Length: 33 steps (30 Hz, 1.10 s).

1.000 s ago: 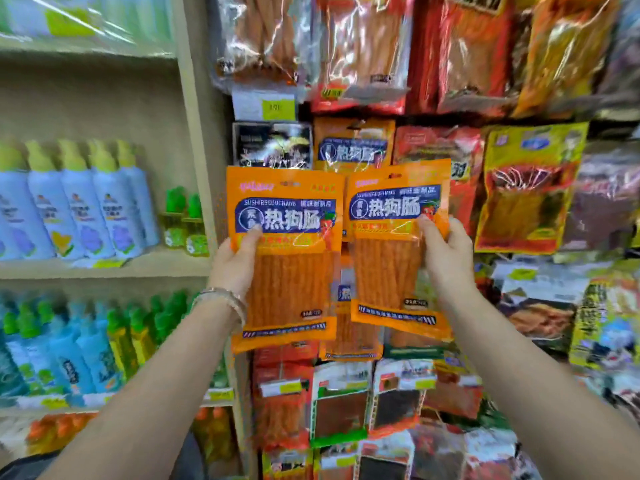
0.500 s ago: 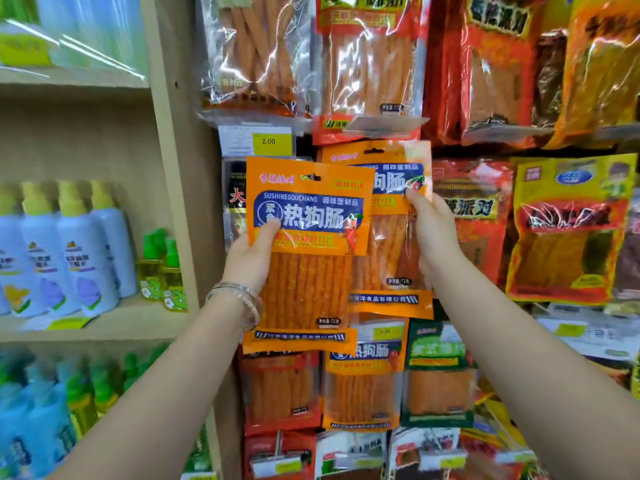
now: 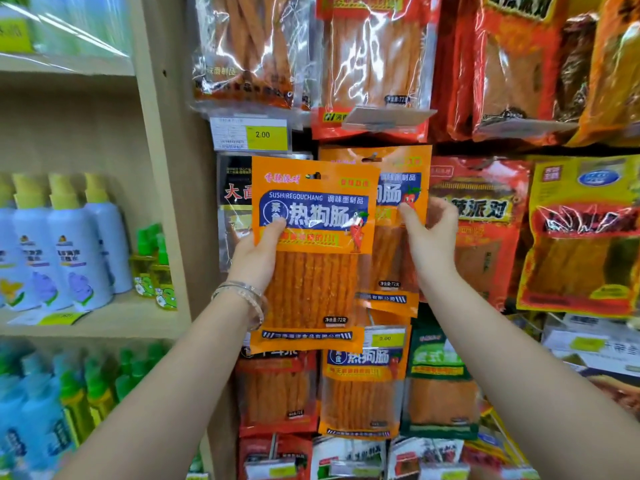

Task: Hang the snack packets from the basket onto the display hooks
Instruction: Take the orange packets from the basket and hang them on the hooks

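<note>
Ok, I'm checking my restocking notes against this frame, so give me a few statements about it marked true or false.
1. The left hand holds the front orange packet; the right hand holds the rear orange packet. True.
2. The rear orange packet covers the front one. False: the front one overlaps it.
3. The yellow price label above them reads 2.00. True.
4. The shelf at the left holds cans. False: it holds spray bottles.
</note>
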Each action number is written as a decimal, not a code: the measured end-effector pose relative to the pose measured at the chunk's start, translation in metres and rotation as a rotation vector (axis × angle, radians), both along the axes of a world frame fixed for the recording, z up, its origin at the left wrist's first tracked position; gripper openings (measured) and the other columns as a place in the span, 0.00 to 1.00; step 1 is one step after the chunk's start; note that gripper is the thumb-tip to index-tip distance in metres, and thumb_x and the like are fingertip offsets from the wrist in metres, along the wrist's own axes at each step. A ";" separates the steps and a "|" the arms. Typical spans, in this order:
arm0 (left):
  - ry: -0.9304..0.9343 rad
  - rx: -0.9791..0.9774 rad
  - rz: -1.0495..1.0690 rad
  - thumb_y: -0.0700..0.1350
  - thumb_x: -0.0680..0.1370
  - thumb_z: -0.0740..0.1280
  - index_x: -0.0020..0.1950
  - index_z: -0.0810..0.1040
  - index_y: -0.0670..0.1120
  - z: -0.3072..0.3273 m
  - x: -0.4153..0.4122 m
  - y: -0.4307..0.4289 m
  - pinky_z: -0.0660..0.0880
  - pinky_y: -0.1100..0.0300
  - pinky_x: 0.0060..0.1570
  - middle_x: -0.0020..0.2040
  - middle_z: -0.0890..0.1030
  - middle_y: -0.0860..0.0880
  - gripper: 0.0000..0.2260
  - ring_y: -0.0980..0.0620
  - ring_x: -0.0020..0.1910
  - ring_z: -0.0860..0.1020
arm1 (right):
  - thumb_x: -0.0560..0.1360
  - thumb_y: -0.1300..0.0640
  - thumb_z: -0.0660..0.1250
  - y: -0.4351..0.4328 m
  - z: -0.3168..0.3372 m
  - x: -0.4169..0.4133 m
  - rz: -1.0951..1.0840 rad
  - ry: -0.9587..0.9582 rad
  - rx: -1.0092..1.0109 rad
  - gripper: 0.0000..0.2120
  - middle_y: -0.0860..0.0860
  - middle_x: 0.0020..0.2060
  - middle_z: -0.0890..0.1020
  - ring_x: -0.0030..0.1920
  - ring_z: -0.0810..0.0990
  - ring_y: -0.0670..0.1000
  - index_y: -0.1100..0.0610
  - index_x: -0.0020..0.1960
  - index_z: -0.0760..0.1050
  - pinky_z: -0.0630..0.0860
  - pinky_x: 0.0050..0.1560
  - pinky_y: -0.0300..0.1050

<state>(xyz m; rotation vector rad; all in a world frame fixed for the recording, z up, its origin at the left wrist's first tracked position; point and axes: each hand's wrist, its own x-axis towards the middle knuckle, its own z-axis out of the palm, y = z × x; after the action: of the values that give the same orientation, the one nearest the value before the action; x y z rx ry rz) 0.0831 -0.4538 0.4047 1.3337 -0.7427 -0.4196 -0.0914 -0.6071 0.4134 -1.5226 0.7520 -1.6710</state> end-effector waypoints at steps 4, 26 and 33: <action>-0.084 -0.004 -0.007 0.64 0.74 0.62 0.43 0.76 0.55 0.000 -0.007 -0.008 0.72 0.56 0.40 0.34 0.83 0.58 0.14 0.52 0.41 0.81 | 0.74 0.50 0.69 0.007 -0.002 -0.007 -0.023 -0.018 -0.185 0.12 0.46 0.50 0.73 0.46 0.73 0.38 0.47 0.52 0.68 0.69 0.46 0.28; -0.913 -0.199 -0.033 0.44 0.77 0.63 0.77 0.45 0.54 0.069 -0.051 -0.042 0.48 0.63 0.68 0.77 0.53 0.55 0.35 0.63 0.72 0.48 | 0.78 0.52 0.64 -0.004 0.058 -0.009 0.128 -0.049 -0.147 0.10 0.51 0.36 0.76 0.39 0.76 0.50 0.51 0.39 0.70 0.72 0.42 0.48; -0.871 -0.227 -0.092 0.46 0.76 0.63 0.76 0.44 0.60 0.058 -0.046 -0.046 0.51 0.67 0.67 0.70 0.52 0.67 0.36 0.64 0.73 0.50 | 0.77 0.50 0.63 -0.023 0.057 0.000 0.030 0.067 -0.134 0.11 0.54 0.36 0.72 0.37 0.71 0.50 0.57 0.42 0.70 0.66 0.40 0.47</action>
<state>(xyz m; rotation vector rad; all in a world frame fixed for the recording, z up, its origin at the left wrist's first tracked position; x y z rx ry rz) 0.0371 -0.4999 0.4628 1.2471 -1.5230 0.2084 -0.0914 -0.6297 0.4708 -1.6814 0.6593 -1.6845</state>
